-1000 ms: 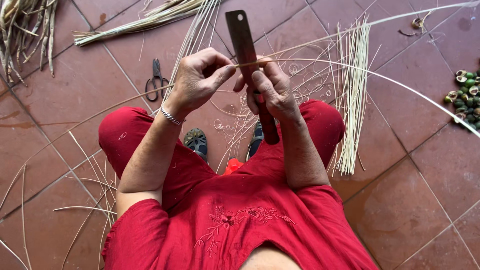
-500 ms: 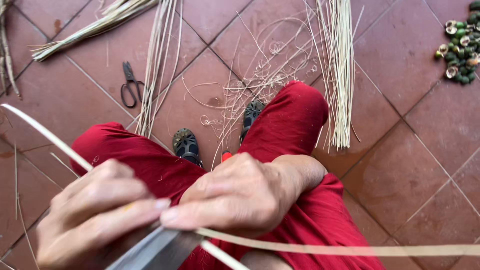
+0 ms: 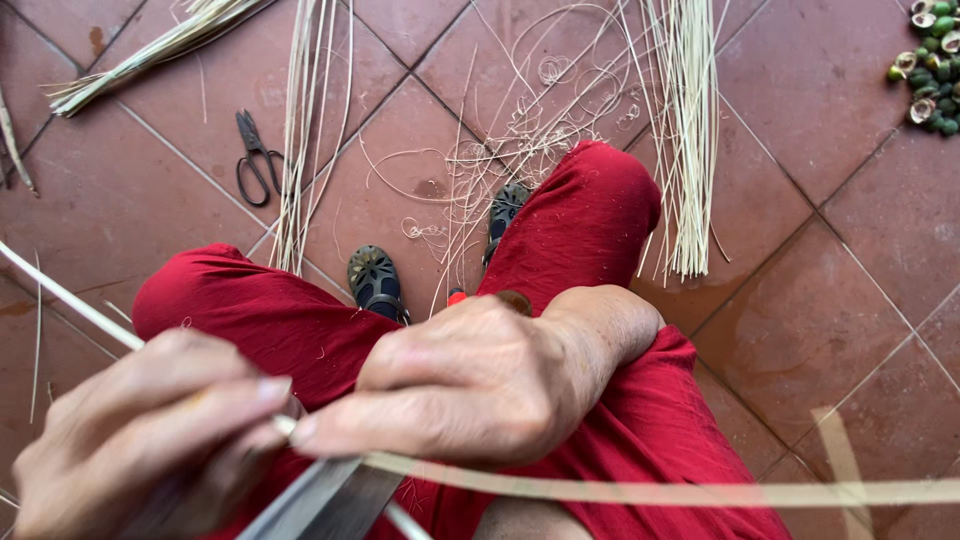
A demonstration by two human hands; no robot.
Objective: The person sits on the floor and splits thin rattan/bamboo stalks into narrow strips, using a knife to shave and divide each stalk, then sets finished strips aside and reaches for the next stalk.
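In the head view, we judge the main risk to be a cut: our fingertips sit right beside the knife blade (image 3: 320, 497), and a slip along the pale cane strip (image 3: 640, 492) could nick them. Our left hand (image 3: 140, 440) is closed, pinching the strip near the blade; our right hand (image 3: 470, 385) is curled, pressing the strip over our red-trousered lap, above the tiled floor (image 3: 820, 300).

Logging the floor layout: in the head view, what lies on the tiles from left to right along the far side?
Scissors → thin strip bundle → curled shavings → thick strip bundle → green nuts.
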